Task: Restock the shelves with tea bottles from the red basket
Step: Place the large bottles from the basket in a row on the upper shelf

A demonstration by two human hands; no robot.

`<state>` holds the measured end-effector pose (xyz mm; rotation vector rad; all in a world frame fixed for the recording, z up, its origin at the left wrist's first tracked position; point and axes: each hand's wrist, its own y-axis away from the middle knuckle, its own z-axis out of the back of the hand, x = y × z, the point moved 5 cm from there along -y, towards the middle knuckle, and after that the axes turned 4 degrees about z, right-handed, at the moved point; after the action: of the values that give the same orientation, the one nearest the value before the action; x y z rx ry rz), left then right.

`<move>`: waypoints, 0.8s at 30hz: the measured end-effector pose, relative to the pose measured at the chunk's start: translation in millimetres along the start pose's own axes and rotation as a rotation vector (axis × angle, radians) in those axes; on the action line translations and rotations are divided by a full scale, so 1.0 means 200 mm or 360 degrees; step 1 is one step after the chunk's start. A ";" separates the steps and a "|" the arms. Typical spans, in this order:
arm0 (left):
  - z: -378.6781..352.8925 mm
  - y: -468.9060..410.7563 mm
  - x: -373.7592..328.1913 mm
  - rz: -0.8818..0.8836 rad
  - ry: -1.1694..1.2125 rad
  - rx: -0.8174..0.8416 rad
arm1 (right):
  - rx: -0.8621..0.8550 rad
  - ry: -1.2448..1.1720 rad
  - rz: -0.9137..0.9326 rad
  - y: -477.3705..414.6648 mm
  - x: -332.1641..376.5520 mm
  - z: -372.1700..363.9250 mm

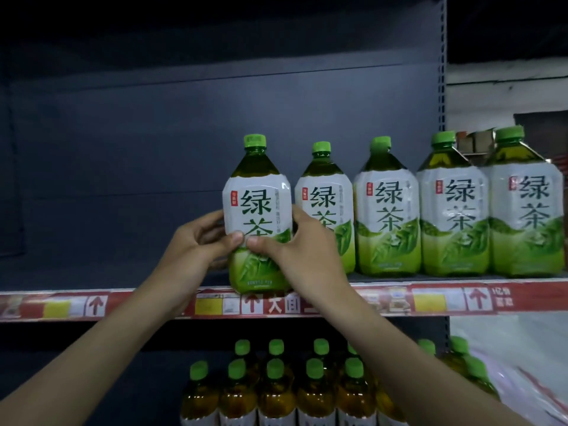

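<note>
The left forearm [101,348] and right forearm [399,348] are bare along all the length in view. The left hand [196,241] and right hand [301,250] are bare as well, the 2 thumbnails [236,236] short and plain.

A red price strip [430,298] runs across the view, printed with white arrow boxes, yellow blanks and a few white characters. Above it is a dark grey back panel [138,155], edged on the right by an upright [442,56] punched with slots. Further right, a white wall [507,99] has a dark board [541,119] against it, with brown boxes [475,142] just left of the board. Pale pink plastic sheeting [528,379] lies lower right.
</note>
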<state>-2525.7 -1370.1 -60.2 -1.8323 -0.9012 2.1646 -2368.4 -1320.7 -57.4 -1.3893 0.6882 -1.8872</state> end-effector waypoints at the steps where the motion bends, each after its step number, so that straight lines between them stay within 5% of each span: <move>1: 0.01 0.00 0.02 -0.0008 -0.0009 -0.0014 | -0.0020 0.0081 0.0028 0.00 0.00 0.00; 14: -0.01 0.01 0.03 -0.0130 -0.0311 0.0019 | 0.0129 0.1317 0.0475 0.04 0.03 0.08; 24: -0.07 -0.07 0.15 -0.0039 -0.0456 0.0059 | -0.0202 0.1535 0.0638 0.00 -0.05 0.08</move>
<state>-2523.4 -1340.1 -78.4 -1.5100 -0.9226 2.4518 -2351.6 -1313.8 -59.0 -0.2626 1.4279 -2.1234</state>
